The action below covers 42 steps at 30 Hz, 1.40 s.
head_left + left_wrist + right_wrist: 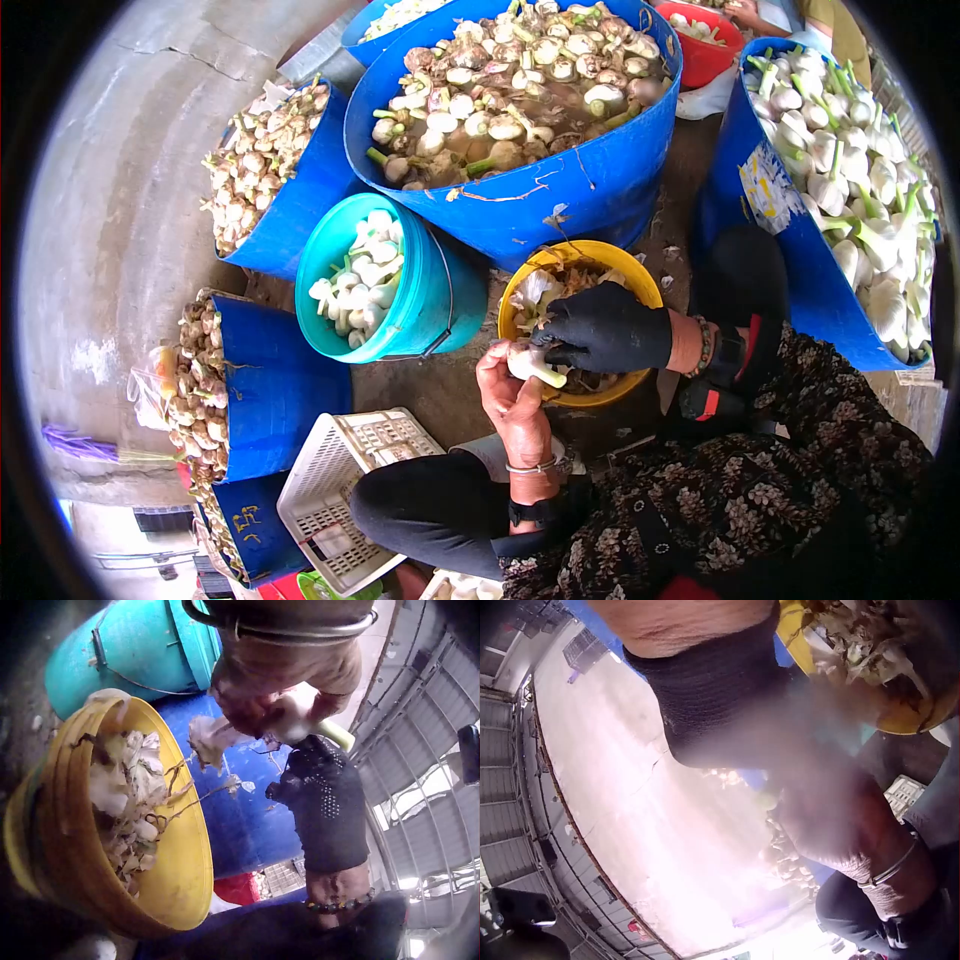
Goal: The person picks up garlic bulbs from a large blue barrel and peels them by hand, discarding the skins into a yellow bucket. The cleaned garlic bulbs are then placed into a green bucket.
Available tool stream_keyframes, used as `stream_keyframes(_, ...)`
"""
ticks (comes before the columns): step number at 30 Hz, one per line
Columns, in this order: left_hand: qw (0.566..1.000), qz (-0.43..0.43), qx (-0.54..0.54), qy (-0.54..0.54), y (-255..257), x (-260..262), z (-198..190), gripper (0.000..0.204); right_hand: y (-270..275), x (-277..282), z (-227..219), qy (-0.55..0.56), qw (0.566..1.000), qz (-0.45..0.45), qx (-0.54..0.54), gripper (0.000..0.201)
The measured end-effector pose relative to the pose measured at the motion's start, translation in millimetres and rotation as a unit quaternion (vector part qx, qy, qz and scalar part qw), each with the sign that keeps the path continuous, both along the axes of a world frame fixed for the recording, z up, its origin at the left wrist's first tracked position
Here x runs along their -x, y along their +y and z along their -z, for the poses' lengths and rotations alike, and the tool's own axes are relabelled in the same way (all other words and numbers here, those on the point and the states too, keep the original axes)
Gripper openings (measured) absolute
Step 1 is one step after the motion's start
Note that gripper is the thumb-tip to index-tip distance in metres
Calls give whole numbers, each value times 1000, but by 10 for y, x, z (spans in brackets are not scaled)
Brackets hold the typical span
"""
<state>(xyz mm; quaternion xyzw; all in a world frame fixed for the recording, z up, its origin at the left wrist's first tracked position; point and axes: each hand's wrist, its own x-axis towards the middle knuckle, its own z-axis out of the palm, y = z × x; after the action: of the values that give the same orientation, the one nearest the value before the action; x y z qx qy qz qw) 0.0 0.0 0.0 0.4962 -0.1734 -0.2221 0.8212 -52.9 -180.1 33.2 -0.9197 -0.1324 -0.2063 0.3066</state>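
A white garlic bulb [528,364] with a short green stem is held over the near side of a yellow bucket [640,277]. My bare left hand [515,408] grips it between thumb and fingers. My right hand [610,325], in a black glove with pale dots on it, has its fingers curled in at the bulb. In the left wrist view, a loose flap of papery skin [210,741] hangs beside the left fingers. Dry skins and thin stalks [127,791] lie inside the bucket. Blur hides the fingertips in the right wrist view.
A turquoise bucket [440,290] of peeled garlic stands left of the yellow one. Beyond is a large blue tub [520,215] of bulbs in brownish water. More blue tubs of garlic line the left and right [735,170]. A white plastic crate [320,500] leans by the left knee.
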Motion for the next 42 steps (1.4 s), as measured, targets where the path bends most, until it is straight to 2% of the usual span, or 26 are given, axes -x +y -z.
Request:
stream_keyframes(2,998,-29,-38,-31,-9,62,-53,54,15,46,-34,17,1000,0,-5,20)
stream_keyframes(4,998,-39,-37,-42,-148,-8,-56,52,-64,-20,21,10,1000,14,17,18)
stream_keyframes(9,994,-73,-66,-50,-132,41,-48,48,6,10,-4,12,999,50,18,13)
stream_keyframes(11,998,4,8,55,-69,26,-46,47,-6,-1,-24,-9,998,42,-47,13)
stream_keyframes(12,998,24,-4,66,-57,6,-15,51,-30,-18,-25,-10,998,39,-47,13)
stream_keyframes(13,998,23,-2,65,-35,12,1,51,-71,-46,-8,20,994,43,-97,11)
stream_keyframes(14,986,61,60,143,-22,19,14,57,-101,-62,19,50,987,49,-145,10)
stream_keyframes(15,963,99,120,219,-20,37,-8,62,-101,-74,69,50,987,50,-143,10)
stream_keyframes(17,968,86,102,212,-57,54,-60,61,-91,-108,164,28,981,64,-180,9)
stream_keyframes(18,960,88,135,228,-52,43,-66,56,-105,-112,167,26,981,63,-180,9)
stream_keyframes(20,944,104,177,260,-49,26,-93,41,-152,-95,185,91,973,27,-208,8)
stream_keyframes(21,944,102,177,258,-32,36,-99,41,-165,-97,201,90,973,24,-209,8)
stream_keyframes(23,944,108,190,249,-10,51,-103,41,-189,-109,239,69,987,102,-99,8)
stream_keyframes(25,938,124,213,243,-20,39,-106,41,-176,-103,195,85,986,104,-98,9)
stream_keyframes(28,938,98,189,272,-31,54,-125,45,-196,-89,153,81,985,97,-115,8)
stream_keyframes(30,929,92,184,308,-26,54,-85,47,-262,-121,124,-20,986,129,-105,8)
stream_keyframes(31,929,93,183,307,-29,56,-97,47,-271,-116,97,-21,986,130,-105,8)
stream_keyframes(33,935,101,157,303,-54,73,-135,43,-306,-96,38,-6,983,182,-34,8)
stream_keyframes(34,937,155,179,256,-46,46,-105,48,-337,-110,69,-6,983,181,-33,8)
stream_keyframes(36,943,171,173,227,-44,98,-178,53,-408,-166,162,-17,981,192,-35,8)
stream_keyframes(37,948,187,165,198,-44,118,-223,58,-440,-175,199,-15,981,190,-34,8)
stream_keyframes(38,951,192,153,186,-25,107,-218,67,-472,-177,234,83,982,169,31,9)
stream_keyframes(39,952,190,154,186,-19,105,-201,67,-490,-170,284,179,968,145,96,12)
stream_keyframes(40,966,165,127,156,-11,96,-191,67,-480,-141,355,179,969,143,96,12)
stream_keyframes(41,977,139,99,125,-3,82,-176,68,-461,-112,446,184,972,92,114,13)
stream_keyframes(42,975,133,109,138,20,82,-199,66,-439,-98,481,190,972,40,132,15)
